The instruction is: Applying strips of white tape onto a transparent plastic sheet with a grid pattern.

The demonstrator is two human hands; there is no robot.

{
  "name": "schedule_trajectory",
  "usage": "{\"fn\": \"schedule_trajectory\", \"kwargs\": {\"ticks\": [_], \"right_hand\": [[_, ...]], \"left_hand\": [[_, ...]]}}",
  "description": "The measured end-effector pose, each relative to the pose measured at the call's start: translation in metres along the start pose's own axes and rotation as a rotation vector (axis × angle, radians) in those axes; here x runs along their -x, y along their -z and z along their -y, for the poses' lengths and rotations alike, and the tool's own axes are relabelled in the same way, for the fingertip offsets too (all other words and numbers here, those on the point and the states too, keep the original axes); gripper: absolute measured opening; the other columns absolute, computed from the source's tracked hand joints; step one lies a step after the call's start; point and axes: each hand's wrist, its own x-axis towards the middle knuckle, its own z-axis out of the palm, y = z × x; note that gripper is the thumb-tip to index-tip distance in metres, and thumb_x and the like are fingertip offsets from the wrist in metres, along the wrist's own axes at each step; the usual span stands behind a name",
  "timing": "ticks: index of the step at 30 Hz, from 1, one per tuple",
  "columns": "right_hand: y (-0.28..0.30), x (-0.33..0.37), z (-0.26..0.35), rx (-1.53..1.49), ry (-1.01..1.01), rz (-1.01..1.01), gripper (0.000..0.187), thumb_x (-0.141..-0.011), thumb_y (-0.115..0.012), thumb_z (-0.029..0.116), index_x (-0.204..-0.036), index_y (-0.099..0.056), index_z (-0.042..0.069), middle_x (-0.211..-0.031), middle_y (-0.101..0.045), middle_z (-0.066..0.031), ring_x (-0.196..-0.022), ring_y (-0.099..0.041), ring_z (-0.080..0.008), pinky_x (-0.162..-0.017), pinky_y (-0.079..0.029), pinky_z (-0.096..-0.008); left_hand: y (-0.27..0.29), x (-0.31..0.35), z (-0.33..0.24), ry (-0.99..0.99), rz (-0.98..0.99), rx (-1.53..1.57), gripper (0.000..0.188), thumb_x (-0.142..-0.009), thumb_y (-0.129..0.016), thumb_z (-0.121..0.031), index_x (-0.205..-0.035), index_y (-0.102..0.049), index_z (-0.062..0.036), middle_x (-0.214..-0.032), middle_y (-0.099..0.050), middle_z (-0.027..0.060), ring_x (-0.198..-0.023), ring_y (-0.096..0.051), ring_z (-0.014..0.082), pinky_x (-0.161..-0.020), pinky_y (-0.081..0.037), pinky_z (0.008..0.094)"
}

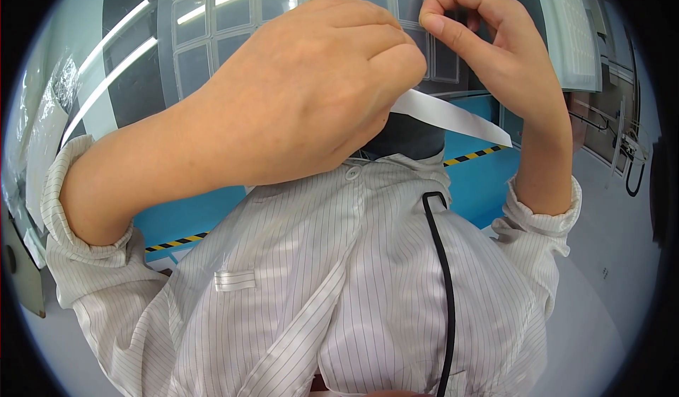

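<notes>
My left hand is closed in a fist, its back facing up, and covers much of the view. From under its fingers a white paper-like strip sticks out to the right and tapers down at its free end. The grip itself is hidden beneath the hand. My right hand, higher and to the right, has thumb and forefinger pressed together; whatever they pinch is too small to make out. Beyond and below both hands lies a clear plastic tray divided into several rectangular compartments.
Crumpled clear plastic film lies at the far left. A pale stacked sheet or tray stands to the right. Below runs a blue floor with yellow-and-black tape. A black cord hangs over my striped coat.
</notes>
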Motion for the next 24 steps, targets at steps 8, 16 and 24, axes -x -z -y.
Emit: {"fn": "schedule_trajectory", "kwargs": {"ticks": [8,16,24], "right_hand": [[-0.001,0.002,0.01,0.002,-0.006,-0.036,0.01,-0.087,-0.076,0.007,-0.086,-0.068,0.001,-0.099,-0.059,-0.0038,-0.077,-0.049,-0.0086,-0.067,-0.04,-0.0223],[-0.029,-0.03,-0.042,-0.708,1.051,-0.143,0.01,-0.085,-0.077,0.004,-0.085,-0.067,0.0,-0.098,-0.059,-0.0033,-0.076,-0.05,-0.009,-0.065,-0.041,-0.0219],[-0.038,-0.045,-0.073,-0.841,1.138,-0.013,0.006,-0.093,-0.069,0.005,-0.091,-0.067,-0.001,-0.105,-0.06,-0.0079,-0.09,-0.053,-0.0136,-0.078,-0.043,-0.0248]], "left_hand": [[-0.01,-0.002,0.005,-0.08,-0.172,-0.011,0.019,-0.072,-0.07,-0.002,-0.083,-0.054,-0.0022,-0.082,-0.061,0.0146,-0.084,-0.063,0.033,-0.078,-0.05,0.0419],[-0.001,-0.004,0.002,-0.152,-0.15,-0.082,0.017,-0.074,-0.069,-0.003,-0.083,-0.054,-0.0018,-0.082,-0.06,0.0147,-0.085,-0.062,0.0332,-0.078,-0.05,0.0425],[-0.012,-0.011,-0.001,-0.053,-0.13,0.04,0.018,-0.075,-0.069,-0.003,-0.084,-0.054,-0.0017,-0.082,-0.061,0.0147,-0.085,-0.062,0.0331,-0.078,-0.05,0.0426]]}}
